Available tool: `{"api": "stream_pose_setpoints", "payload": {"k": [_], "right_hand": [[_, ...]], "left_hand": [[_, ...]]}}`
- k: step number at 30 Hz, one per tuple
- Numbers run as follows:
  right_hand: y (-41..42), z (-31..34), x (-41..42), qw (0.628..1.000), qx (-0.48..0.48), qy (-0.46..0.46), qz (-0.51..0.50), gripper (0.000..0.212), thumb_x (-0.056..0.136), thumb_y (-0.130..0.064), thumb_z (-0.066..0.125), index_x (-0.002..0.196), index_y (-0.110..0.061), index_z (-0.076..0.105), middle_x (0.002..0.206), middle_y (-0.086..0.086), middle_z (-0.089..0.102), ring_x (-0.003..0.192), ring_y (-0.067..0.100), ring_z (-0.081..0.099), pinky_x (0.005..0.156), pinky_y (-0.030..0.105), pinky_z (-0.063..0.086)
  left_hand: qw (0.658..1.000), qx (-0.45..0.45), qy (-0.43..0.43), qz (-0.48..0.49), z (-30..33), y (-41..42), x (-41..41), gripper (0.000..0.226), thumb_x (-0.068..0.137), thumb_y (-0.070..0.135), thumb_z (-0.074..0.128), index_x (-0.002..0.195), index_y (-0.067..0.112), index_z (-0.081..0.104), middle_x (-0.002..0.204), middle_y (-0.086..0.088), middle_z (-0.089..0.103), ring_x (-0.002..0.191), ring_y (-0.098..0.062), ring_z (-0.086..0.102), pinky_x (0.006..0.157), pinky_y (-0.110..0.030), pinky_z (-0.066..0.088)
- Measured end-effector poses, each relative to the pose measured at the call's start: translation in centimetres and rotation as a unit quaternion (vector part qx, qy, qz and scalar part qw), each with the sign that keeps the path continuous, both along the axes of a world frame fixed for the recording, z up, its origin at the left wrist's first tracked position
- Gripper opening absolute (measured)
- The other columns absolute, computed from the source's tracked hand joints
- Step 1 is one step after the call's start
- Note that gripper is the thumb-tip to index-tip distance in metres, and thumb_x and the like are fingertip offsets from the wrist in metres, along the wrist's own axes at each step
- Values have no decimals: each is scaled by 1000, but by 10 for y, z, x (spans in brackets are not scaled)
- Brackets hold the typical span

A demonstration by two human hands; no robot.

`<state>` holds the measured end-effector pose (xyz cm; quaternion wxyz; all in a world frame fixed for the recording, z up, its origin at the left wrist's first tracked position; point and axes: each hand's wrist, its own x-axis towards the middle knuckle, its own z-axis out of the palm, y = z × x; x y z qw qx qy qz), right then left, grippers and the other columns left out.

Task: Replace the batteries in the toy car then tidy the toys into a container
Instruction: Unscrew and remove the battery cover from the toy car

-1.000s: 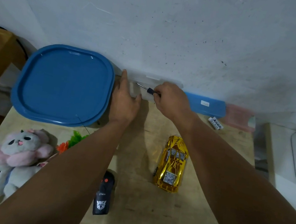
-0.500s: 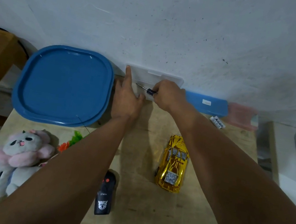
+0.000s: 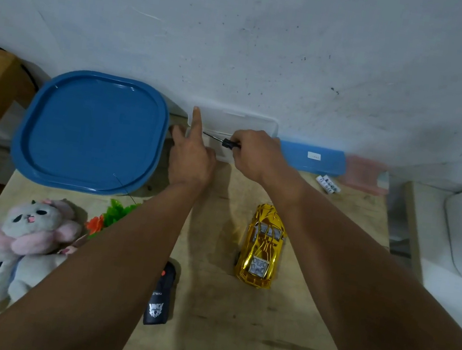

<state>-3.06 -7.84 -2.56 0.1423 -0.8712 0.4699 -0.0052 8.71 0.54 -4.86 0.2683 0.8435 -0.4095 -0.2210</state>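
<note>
1. Toy car [image 3: 262,245], gold and shiny, lies on the wooden table [image 3: 229,339] near the middle, unmoved since the earlier frames.
2. The right hand [image 3: 256,156] grips a small black-handled screwdriver [image 3: 223,140], its tip pointing left, at the far edge of the table.
3. The left hand [image 3: 192,154] is loosely spread, forefinger raised against a clear plastic container [image 3: 249,123] by the wall; half a second ago the finger lay lower along its left edge.
4. The clear container's lid shows more upright than a second ago.
5. A black remote control [image 3: 160,299] lies near the left forearm.
6. Plush toys [image 3: 22,239] sit at the near left, a blue lid [image 3: 92,130] beyond them.
7. A blue box [image 3: 313,158] and batteries [image 3: 327,184] lie at the far right.
</note>
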Motion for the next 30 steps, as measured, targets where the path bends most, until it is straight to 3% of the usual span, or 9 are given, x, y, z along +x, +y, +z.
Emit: {"api": "stream_pose_setpoints", "payload": {"k": [5, 10, 13, 17, 20, 24, 30], "right_hand": [[8, 9, -19, 999, -33, 13, 21, 19, 98, -26, 52, 110, -25, 67, 103, -1, 68, 97, 26, 61, 79, 41, 34], [24, 27, -55, 999, -14, -25, -30, 28, 97, -27, 52, 122, -25, 63, 114, 2, 68, 105, 30, 61, 87, 44, 43], [46, 40, -86, 988, 13, -99, -117, 37, 96, -25, 56, 133, -20, 61, 121, 7, 68, 109, 30, 64, 94, 46, 51], [77, 45, -131, 969, 37, -101, -224, 33, 93, -21, 59, 126, -17, 66, 114, 9, 72, 104, 31, 67, 87, 40, 55], [95, 35, -161, 957, 74, -67, -273, 21, 92, -19, 61, 110, -14, 70, 103, 13, 72, 100, 36, 66, 79, 38, 53], [111, 16, -185, 954, 113, -40, -274, 21, 90, -19, 66, 107, -7, 69, 105, 16, 72, 102, 38, 65, 81, 38, 52], [120, -4, -193, 954, 136, -37, -263, 29, 86, -22, 71, 112, -10, 70, 110, 13, 69, 103, 34, 64, 83, 37, 51]], "left_hand": [[1000, 19, -14, 4, 7, 2, -5, 82, 101, 15, 56, 167, 28, 8, 159, -20, 26, 117, -40, 56, 98, -48, 49], [999, 35, -4, 6, 34, 15, -13, 70, 102, 19, 57, 163, 24, 23, 163, -16, 23, 143, -42, 35, 109, -51, 43], [999, 35, -31, -27, 55, 34, -26, 61, 100, 25, 58, 157, 22, 37, 159, -15, 33, 144, -39, 33, 107, -51, 44], [992, 70, -18, -106, 79, 61, -71, 60, 96, 48, 57, 150, 23, 48, 146, -12, 49, 134, -37, 45, 99, -49, 47], [970, 164, 30, -179, 78, 75, -107, 88, 85, 71, 63, 155, 24, 38, 150, -11, 45, 138, -38, 43, 102, -51, 45], [944, 244, 40, -218, 64, 86, -140, 116, 78, 80, 65, 165, 25, 11, 159, -14, 30, 143, -41, 37, 105, -52, 43], [948, 237, -1, -214, 39, 88, -151, 116, 85, 56, 75, 166, 26, -4, 153, -15, 30, 133, -40, 39, 93, -49, 49]]}}
